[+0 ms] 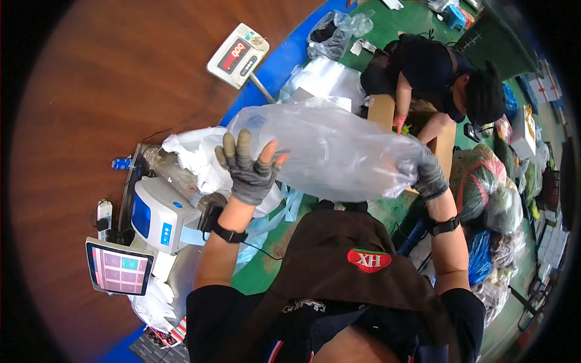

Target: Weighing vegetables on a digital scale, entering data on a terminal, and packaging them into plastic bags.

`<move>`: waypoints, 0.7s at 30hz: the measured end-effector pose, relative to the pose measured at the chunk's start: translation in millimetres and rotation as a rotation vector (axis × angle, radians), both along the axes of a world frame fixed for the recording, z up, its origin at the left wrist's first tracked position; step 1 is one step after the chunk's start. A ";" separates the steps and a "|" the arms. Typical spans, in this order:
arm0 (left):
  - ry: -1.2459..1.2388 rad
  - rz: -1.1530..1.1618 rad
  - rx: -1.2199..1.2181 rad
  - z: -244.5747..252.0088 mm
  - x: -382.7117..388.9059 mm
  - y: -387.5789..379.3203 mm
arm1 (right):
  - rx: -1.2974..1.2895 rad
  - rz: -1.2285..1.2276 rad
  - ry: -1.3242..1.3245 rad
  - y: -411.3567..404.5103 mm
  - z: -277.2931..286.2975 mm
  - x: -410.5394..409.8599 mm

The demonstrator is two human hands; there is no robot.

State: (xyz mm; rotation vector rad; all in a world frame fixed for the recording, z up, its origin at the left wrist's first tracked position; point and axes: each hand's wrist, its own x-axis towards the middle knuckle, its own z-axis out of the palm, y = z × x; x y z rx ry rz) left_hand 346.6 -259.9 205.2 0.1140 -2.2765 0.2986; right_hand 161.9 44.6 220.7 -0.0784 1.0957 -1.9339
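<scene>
A large translucent plastic bag [327,149] is stretched in front of me, puffed out across the middle of the view. My left hand [249,172], in a grey fingerless-tipped glove, has its fingers spread at the bag's left side; the thumb and index tips are bare. At the other end, my right hand [424,172], gloved too, grips the bag's right end, its fingers partly behind the plastic. Beyond the bag stands a scale display [238,55] on a metal post. A label printer [165,215] is to the left of my left forearm.
A co-worker [426,81] bends over a cardboard box [381,111] with greens inside. At the left are a touch screen [120,267] and crumpled white bags [204,154]. Bagged vegetables [483,186] lie at the right. A dark green bin [497,41] stands at the upper right.
</scene>
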 end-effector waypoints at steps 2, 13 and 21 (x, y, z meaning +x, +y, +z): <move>-0.185 -0.132 0.227 10.9 -25.7 -6.2 | 0.076 0.235 0.120 15.3 5.2 -5.6; -0.940 -0.455 1.857 8.8 -85.1 24.4 | 0.725 -0.606 0.894 84.4 -21.7 -49.4; -1.010 -0.391 1.994 8.6 -83.2 52.9 | 1.707 0.449 1.050 42.8 -214.3 -6.5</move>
